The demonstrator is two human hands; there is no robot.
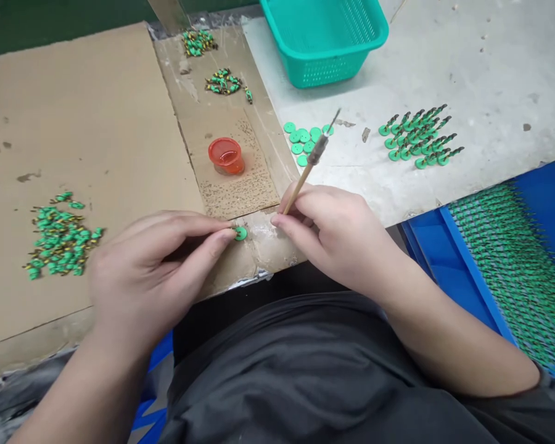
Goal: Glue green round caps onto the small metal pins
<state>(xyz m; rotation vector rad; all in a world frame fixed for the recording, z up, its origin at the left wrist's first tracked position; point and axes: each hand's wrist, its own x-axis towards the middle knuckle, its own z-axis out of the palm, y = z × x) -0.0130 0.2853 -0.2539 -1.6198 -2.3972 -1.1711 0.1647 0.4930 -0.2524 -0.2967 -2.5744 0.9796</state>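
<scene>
Near the front edge of the table, my left hand pinches a small figure, mostly hidden by the fingertips, at a round green base. My right hand grips a thin wooden brush with its dark tip pointing up and away. Beyond the hands stands a small red cup with liquid in it. Several loose green discs lie to the right of the cup, behind the brush. To the left of my left hand is a pile of small green and yellow figures.
A teal basket stands at the back. Figures on green bases stand in rows at the right. Two small heaps of figures lie behind the cup. Below the table's right edge, a blue tray holds many standing figures.
</scene>
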